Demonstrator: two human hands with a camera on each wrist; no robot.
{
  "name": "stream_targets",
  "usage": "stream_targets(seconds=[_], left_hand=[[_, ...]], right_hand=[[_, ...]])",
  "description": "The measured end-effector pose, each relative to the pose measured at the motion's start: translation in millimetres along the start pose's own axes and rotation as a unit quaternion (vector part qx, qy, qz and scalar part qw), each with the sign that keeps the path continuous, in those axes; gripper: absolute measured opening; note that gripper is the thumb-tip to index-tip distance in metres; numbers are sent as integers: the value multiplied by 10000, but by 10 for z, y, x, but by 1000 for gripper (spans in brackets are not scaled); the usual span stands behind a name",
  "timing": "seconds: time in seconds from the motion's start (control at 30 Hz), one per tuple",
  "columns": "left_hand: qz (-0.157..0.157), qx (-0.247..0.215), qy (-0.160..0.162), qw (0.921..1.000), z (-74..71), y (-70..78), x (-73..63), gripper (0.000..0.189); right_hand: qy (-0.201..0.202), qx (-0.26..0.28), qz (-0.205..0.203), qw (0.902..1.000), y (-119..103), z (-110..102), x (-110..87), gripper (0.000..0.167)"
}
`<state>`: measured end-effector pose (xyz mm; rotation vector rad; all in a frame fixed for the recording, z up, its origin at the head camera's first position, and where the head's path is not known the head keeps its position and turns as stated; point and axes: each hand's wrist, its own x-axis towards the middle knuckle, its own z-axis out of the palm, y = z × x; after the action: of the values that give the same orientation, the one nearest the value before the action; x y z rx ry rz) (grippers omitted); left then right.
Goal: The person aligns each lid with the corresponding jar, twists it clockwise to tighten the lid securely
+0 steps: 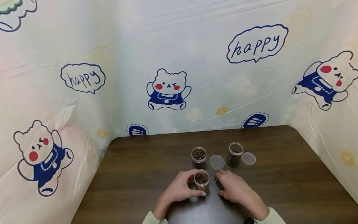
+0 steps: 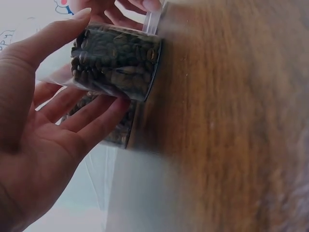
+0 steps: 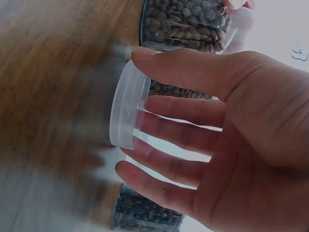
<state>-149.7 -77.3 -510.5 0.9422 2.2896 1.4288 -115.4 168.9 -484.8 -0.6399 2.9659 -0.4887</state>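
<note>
My left hand point(image 1: 181, 186) grips an open clear jar point(image 1: 202, 186) partly filled with brown coffee beans point(image 2: 116, 58), thumb on the near side and fingers round the far side. The jar stands upright at the near middle of the table. Just right of it, my right hand point(image 1: 235, 187) holds a round translucent lid point(image 3: 128, 106) by its edge, between thumb and fingertips, close over the wood. In the head view the hand covers much of this lid.
Behind the held jar stands a second open jar point(image 1: 199, 157) full of beans. Farther right is a third open jar point(image 1: 233, 158) with dark contents. Two loose lids, one point(image 1: 217, 162) between these jars and another point(image 1: 249, 158) at the right, lie on the brown table point(image 1: 145, 168). Printed curtains point(image 1: 207, 93) surround it.
</note>
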Motion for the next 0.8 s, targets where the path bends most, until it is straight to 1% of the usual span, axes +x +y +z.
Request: stream_targets(seconds=[0.13,0.23,0.3,0.43,0.47,0.53,0.63,0.8], left_hand=[[-38,41,-31,10000,4,-10,1,57],[-37,46,-44,10000,5,-16,0,58],[-51,13,-63,10000,5,-19,-4,59],[-55,-23,-92,9999,4,-23,-15,59],[-52,-40,-97,9999,4,-23,-18,59],[-48,-39,-97,9999,4,-22,-22,59],[-36,-38,-110,9999,5,-23,-23,58],[-33,-28,-186,9998,9,-25,-17,57]], right_hand=[[-38,-4,85,10000,-9,-5,6,41],[-75,88,162,9998,1,-14,9,46],[-134,222,282,9993,15,-26,8,54],[-407,574,635,9955,55,-53,-1,80],[-475,632,708,9944,65,-58,-4,85],[-583,708,788,9927,85,-66,-9,88],[-603,676,762,9930,96,-71,-18,82],[-474,455,534,9964,94,-56,-25,64]])
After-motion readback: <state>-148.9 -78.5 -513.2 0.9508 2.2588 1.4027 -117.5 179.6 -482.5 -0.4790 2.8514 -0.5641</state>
